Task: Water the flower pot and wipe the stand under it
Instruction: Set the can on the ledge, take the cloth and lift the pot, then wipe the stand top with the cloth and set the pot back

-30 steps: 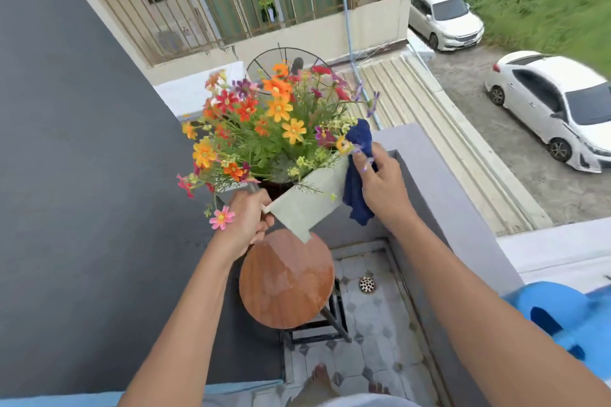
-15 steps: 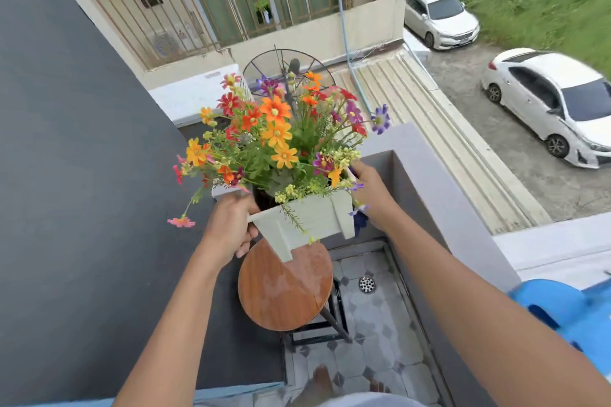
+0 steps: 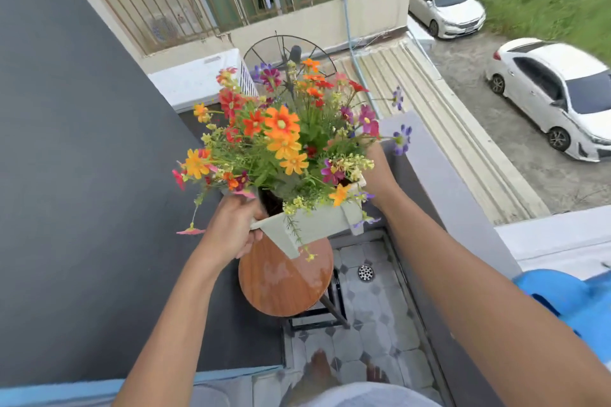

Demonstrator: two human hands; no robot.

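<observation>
1. Narrow tiled balcony floor (image 3: 373, 334) at lower centre, with a round drain (image 3: 365, 272); dark grey wall (image 3: 82, 175) filling the left, grey parapet (image 3: 439, 182) running along the right.
2. Beyond the parapet, upper right: two white cars (image 3: 555, 92) parked beside grass.
3. Pale green square flower pot (image 3: 314, 225) held in mid-frame, above and clear of the round wooden stand (image 3: 284, 281); near corner pointing down toward the stand top.
4. Inside the pot: dark soil glimpsed at the left rim, and a dense bunch of flowers (image 3: 281, 139), orange, red, purple and yellow, spilling over every side.
5. Left hand (image 3: 231, 231) curled around the pot's left rim, thumb on the near wall, fingers closed on it.
6. Right hand (image 3: 377, 172) pressed to the pot's far right side, mostly hidden behind blooms; finger grip cannot be told.
7. Stand top showing a faint wet sheen, with black legs beneath it.
8. Blue plastic object (image 3: 568, 301) at the right edge, partly cut off.
9. Against a second ago: pot now level rather than tipped toward the right, and the blue cloth formerly in the right hand now out of sight.
10. Against half a second ago: pot at much the same height, both hands on the same sides.
</observation>
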